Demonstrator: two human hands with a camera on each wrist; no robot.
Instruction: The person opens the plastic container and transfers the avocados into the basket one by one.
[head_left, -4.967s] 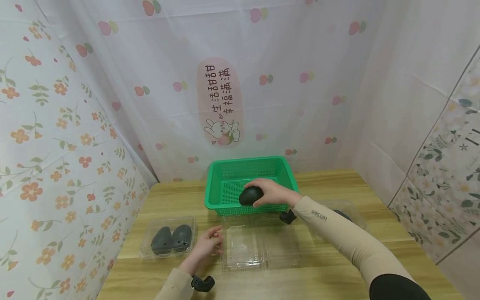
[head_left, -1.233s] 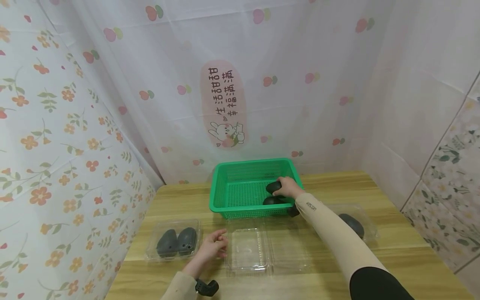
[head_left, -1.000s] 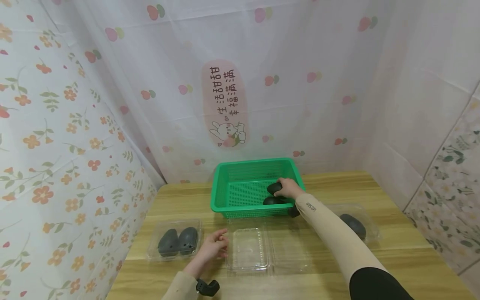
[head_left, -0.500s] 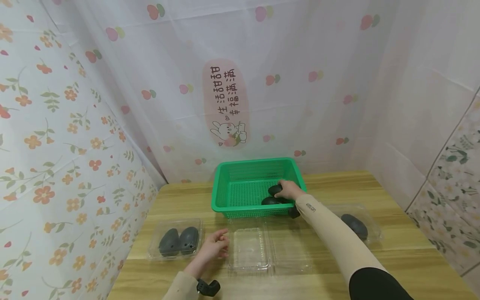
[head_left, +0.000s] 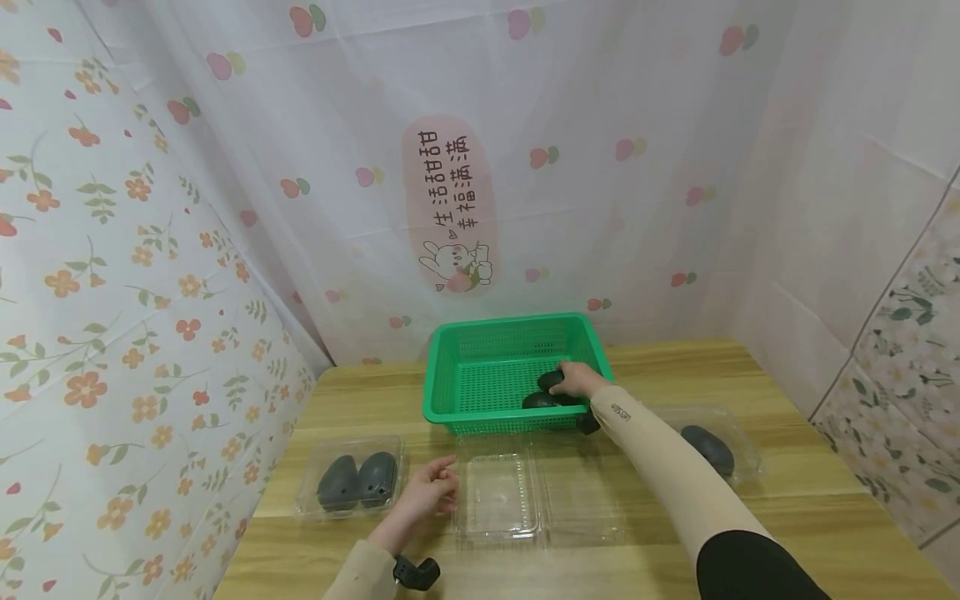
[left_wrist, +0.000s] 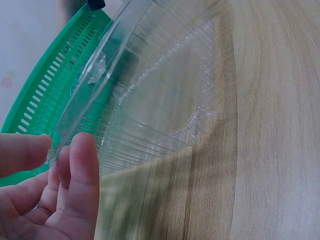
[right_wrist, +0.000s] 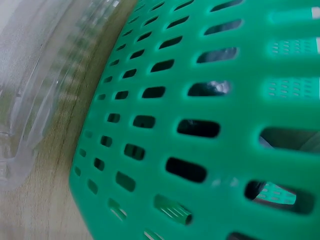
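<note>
Head camera view: a person's right hand (head_left: 579, 381) reaches into a green basket (head_left: 480, 416) on a wooden bench (head_left: 615, 575), fingers wrapped around a dark oval object (head_left: 551, 381) – with a second dark piece (head_left: 538, 401) lying just beside it, near the basket's front wall. At the centre, an open clear box (head_left: 498, 500) sits before the basket, its edge pinched between thumb and finger of the left hand (head_left: 425, 493), as the left wrist camera shows. To the left, another clear box (head_left: 322, 452) holds two dark ovals (head_left: 338, 483); to the right – partly behind the sleeve (head_left: 656, 462) – a third box (head_left: 744, 467) holds one visible dark oval (head_left: 707, 450).
</note>
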